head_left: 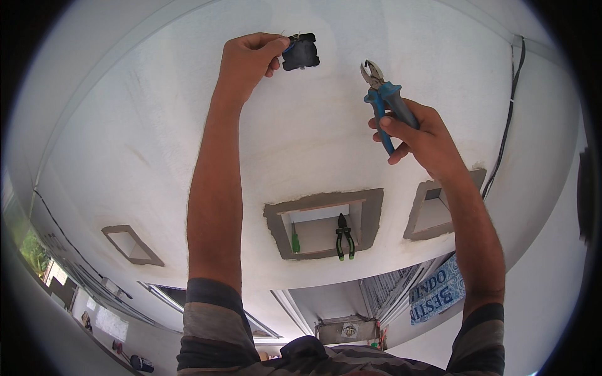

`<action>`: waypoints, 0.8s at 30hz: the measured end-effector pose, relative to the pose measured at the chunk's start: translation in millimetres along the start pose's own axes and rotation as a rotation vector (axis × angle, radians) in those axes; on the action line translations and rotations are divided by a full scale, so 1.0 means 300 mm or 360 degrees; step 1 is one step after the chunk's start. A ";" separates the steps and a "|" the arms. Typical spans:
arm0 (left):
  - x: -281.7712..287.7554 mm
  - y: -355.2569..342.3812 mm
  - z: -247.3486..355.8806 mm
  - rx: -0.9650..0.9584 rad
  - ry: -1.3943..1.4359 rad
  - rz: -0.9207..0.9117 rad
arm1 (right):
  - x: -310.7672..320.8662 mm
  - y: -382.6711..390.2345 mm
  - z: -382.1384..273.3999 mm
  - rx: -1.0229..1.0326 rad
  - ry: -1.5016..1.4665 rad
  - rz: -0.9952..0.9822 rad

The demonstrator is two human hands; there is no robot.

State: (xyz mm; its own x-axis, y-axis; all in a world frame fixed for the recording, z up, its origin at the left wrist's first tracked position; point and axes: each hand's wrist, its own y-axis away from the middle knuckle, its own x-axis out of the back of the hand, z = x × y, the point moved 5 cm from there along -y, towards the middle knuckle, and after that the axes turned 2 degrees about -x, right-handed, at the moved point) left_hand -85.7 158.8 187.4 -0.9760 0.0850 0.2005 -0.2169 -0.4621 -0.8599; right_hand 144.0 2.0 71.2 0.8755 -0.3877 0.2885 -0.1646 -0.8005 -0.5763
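A square black electrical box [301, 52] is set in the white wall near the top of the view. Thin wires [292, 39] show at its upper left corner. My left hand [254, 59] is closed there, pinching the wires between thumb and fingertips; its fingers partly hide them. To the right of the box, my right hand [417, 135] grips a pair of diagonal cutters [384, 100] with blue and grey handles. The cutters' metal jaws point up, stand slightly apart, and touch nothing.
Below, a recessed niche [271, 219] holds black and green pliers [343, 237] and a green screwdriver [295, 239]. Smaller niches sit at the right [414, 225] and left [147, 255]. A black cable [508, 119] runs along the right wall edge. Blue lettered sheeting [437, 290] lies lower right.
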 end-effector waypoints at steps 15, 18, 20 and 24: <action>-0.088 0.116 0.004 -0.0709 -0.0342 0.0714 | -0.021 -0.183 -0.119 0.0505 0.0832 0.0303; -0.132 0.108 -0.026 -0.0716 -0.0450 0.0666 | -0.039 -0.232 -0.155 0.0563 0.1080 0.0356; -0.143 0.094 -0.037 -0.0684 -0.0435 0.0650 | -0.041 -0.271 -0.165 0.0539 0.1150 0.0378; -0.157 0.075 -0.065 -0.0612 -0.0237 0.0583 | -0.049 -0.309 -0.190 0.0485 0.1158 0.0311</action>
State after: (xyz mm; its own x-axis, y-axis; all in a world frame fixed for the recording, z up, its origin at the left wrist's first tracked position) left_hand -45.1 161.5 149.5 -0.9817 -0.1593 -0.1041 0.1180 -0.0799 -0.9898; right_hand 120.5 55.9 163.9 0.3116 -0.7917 0.5254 -0.0611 -0.5685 -0.8204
